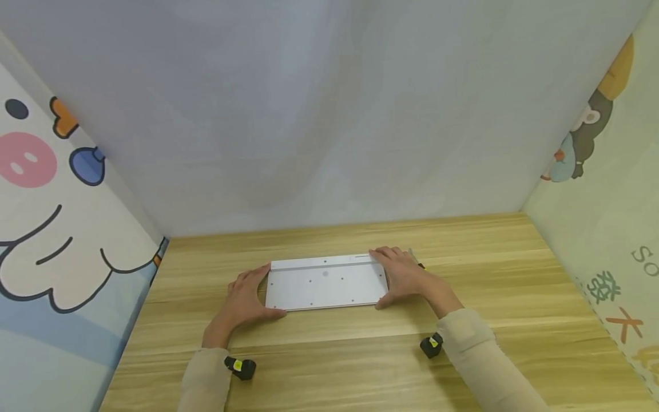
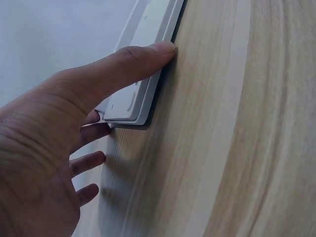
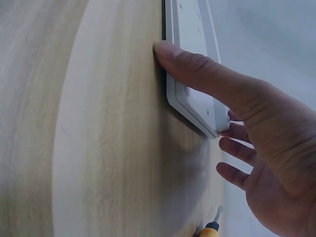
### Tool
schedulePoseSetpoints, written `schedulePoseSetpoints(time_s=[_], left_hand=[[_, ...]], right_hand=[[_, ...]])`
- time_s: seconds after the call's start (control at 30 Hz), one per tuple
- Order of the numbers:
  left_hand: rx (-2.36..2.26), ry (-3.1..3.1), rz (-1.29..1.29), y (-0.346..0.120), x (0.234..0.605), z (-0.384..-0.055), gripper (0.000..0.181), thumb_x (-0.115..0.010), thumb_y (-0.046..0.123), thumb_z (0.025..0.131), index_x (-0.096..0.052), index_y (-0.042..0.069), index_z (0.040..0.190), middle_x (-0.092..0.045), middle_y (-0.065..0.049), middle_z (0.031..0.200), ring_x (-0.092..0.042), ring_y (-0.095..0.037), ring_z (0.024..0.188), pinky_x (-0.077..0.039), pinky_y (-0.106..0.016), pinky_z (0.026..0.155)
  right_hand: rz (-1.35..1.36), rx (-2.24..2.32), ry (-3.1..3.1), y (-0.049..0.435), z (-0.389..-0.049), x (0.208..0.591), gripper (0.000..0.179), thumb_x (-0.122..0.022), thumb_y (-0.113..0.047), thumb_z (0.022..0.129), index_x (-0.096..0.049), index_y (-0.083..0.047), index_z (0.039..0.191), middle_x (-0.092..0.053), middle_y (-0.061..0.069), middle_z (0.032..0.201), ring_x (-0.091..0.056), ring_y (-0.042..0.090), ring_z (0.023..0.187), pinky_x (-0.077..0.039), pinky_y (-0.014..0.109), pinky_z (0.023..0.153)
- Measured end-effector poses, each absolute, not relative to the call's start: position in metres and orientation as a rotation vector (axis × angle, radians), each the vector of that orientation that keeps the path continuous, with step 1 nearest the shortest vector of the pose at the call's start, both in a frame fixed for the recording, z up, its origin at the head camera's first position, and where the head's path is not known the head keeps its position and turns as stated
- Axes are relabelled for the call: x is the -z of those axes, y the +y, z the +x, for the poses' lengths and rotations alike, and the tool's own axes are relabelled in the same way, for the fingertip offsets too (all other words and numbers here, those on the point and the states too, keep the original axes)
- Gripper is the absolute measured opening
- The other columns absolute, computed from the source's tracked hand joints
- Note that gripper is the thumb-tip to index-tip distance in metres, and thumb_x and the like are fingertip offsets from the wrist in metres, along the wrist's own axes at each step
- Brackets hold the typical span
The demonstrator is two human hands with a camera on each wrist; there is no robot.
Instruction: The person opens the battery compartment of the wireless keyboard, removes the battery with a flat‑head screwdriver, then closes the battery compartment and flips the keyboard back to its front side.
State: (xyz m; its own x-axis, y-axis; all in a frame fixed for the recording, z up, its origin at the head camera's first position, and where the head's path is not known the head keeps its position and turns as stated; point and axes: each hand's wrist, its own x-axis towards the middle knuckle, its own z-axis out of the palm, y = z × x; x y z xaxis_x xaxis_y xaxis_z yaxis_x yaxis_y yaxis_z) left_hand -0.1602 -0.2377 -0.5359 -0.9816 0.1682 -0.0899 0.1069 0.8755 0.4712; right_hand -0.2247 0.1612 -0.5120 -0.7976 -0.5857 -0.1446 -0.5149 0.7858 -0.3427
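Note:
A white keyboard (image 1: pixel 326 289) lies face down over the wooden table, its back dotted with small screws and a raised ridge along the far side. My left hand (image 1: pixel 244 297) grips its left end, thumb at the near edge and index finger at the far corner. At the right end my right hand (image 1: pixel 404 278) holds it the same way, thumb in front and fingers behind. In the left wrist view, the other fingers of the left hand (image 2: pixel 54 118) spread past the keyboard's corner. A dark strip shows under the keyboard's near edge in both wrist views.
A screwdriver (image 3: pixel 209 231) with a yellow and black handle lies just beyond the right hand, mostly hidden in the head view. A pale wall (image 1: pixel 329 114) stands behind the table (image 1: pixel 329 366), with cartoon-printed panels (image 1: pixel 51 200) at the sides.

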Motion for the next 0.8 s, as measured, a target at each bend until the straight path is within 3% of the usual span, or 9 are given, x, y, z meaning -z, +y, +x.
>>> schedulePoseSetpoints(time_s=[0.4, 0.63, 0.8], left_hand=[[-0.771, 2.925, 0.236, -0.234, 0.535, -0.166, 0.119, -0.087, 0.061, 0.068, -0.031, 0.011, 0.160, -0.035, -0.014, 0.166, -0.032, -0.043, 0.150, -0.027, -0.068, 0.121], [-0.834, 2.932, 0.317, -0.222, 0.527, -0.175, 0.111, -0.086, 0.056, 0.074, -0.032, 0.011, 0.160, -0.035, -0.014, 0.166, -0.030, -0.044, 0.152, -0.021, -0.071, 0.122], [-0.871, 2.942, 0.370, -0.208, 0.524, -0.180, 0.101, -0.083, 0.052, 0.079, -0.036, 0.012, 0.158, -0.038, -0.014, 0.164, -0.032, -0.042, 0.151, -0.023, -0.069, 0.122]], right_hand=[[-0.866, 0.445, 2.740, 0.162, -0.226, 0.510, 0.127, -0.091, -0.062, 0.062, -0.032, -0.004, 0.158, -0.044, 0.019, 0.156, -0.043, 0.040, 0.142, -0.040, 0.062, 0.117], [-0.814, 0.522, 2.759, 0.157, -0.228, 0.501, 0.100, -0.084, -0.053, 0.079, -0.038, -0.008, 0.156, -0.047, 0.017, 0.153, -0.044, 0.040, 0.141, -0.040, 0.061, 0.117], [-0.815, 0.595, 2.804, 0.152, -0.230, 0.497, 0.072, -0.077, -0.040, 0.090, -0.049, -0.008, 0.149, -0.055, 0.014, 0.142, -0.051, 0.036, 0.131, -0.046, 0.057, 0.111]])
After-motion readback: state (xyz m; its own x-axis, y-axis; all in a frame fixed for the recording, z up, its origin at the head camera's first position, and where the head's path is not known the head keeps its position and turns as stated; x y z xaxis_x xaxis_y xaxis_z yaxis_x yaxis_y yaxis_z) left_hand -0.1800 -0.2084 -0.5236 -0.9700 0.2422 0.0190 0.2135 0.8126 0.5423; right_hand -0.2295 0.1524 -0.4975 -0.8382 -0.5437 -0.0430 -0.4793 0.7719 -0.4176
